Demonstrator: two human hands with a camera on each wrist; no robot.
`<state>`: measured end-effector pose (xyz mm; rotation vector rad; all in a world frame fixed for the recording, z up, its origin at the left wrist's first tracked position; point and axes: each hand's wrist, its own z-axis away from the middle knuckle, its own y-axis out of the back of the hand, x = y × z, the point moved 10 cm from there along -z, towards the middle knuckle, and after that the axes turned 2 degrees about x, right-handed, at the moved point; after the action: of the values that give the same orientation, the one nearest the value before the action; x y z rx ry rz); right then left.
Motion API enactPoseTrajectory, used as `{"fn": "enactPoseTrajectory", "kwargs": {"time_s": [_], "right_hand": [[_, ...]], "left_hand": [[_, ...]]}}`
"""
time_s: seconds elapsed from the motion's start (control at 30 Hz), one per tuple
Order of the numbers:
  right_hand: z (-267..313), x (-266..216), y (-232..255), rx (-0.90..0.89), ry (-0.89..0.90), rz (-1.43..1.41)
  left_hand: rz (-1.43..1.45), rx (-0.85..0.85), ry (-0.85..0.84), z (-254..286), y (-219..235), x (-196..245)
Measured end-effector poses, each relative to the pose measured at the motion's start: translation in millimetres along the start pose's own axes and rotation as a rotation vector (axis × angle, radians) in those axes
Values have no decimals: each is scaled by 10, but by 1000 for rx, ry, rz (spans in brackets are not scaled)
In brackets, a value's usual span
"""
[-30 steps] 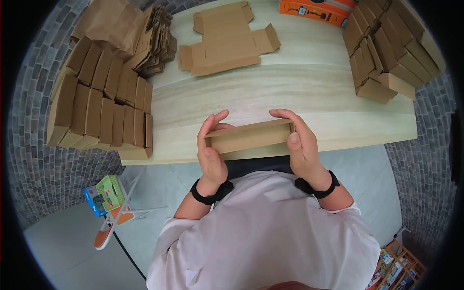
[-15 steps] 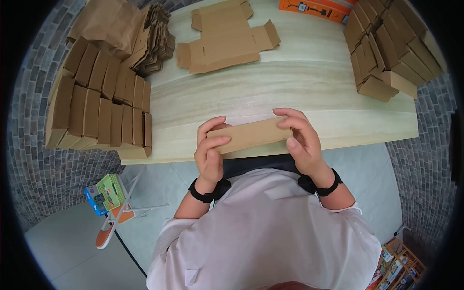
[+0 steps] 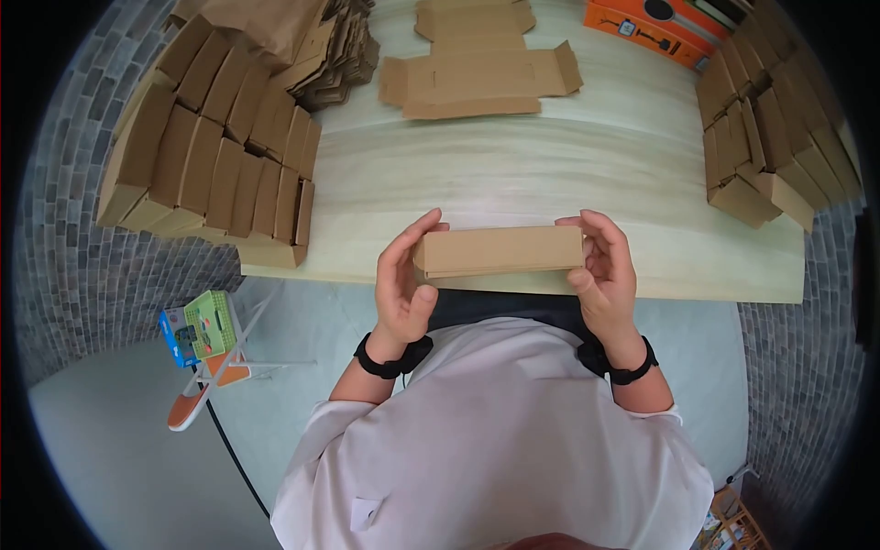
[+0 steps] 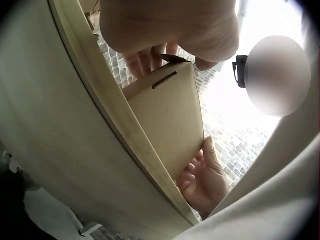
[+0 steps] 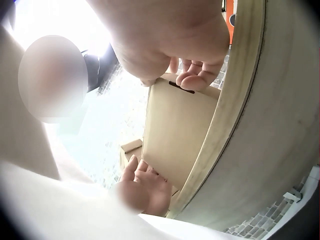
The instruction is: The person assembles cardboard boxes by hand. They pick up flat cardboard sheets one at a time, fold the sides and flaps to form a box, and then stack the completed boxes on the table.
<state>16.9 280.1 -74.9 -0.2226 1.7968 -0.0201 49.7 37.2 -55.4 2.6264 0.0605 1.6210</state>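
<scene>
A closed brown cardboard box (image 3: 504,252), long and narrow from above, stands near the table's front edge in the head view. My left hand (image 3: 408,284) is at its left end, fingers by the far corner, thumb apart from the near corner. A small flap (image 4: 175,58) sticks out at that end in the left wrist view. My right hand (image 3: 610,280) holds the right end, thumb at the near corner and fingers bent toward the far one. In the right wrist view, its fingers (image 5: 192,80) lie by a dark slot (image 5: 181,87) in the box's side.
An unfolded cardboard blank (image 3: 481,78) lies farther back on the table (image 3: 513,165). Folded boxes (image 3: 215,151) stand in rows at the left, beside stacked flat cardboard (image 3: 339,55). More boxes (image 3: 756,137) stand at the right, near an orange box (image 3: 655,32).
The box's open top is now covered, and the box lies straighter across the view. My left fingers have come off its top to the left end. The head view has shifted right.
</scene>
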Motion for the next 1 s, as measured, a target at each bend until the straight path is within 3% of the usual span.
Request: {"fn": "enactPoseTrajectory", "kwargs": {"time_s": [0.17, 0.23, 0.33, 0.57, 0.73, 0.77, 0.83, 1.0], "right_hand": [[39, 2, -7, -28, -25, 66], [51, -5, 36, -7, 6, 57], [49, -34, 62, 2, 12, 83], [81, -48, 108, 34, 33, 97], [76, -50, 67, 1, 46, 128], [70, -60, 74, 4, 47, 130], [56, -167, 38, -13, 123, 209], [26, -320, -23, -35, 165, 332]], "left_hand": [[-130, 12, -83, -46, 184, 173], [-566, -123, -262, -100, 81, 367], [-705, -99, -359, -148, 72, 505], [-646, -156, -326, -232, 35, 595], [-763, -103, -431, -140, 50, 587], [-761, -104, -432, -122, 34, 609], [-657, -21, -236, -149, 155, 561], [-533, 77, -116, -229, 187, 569]]}}
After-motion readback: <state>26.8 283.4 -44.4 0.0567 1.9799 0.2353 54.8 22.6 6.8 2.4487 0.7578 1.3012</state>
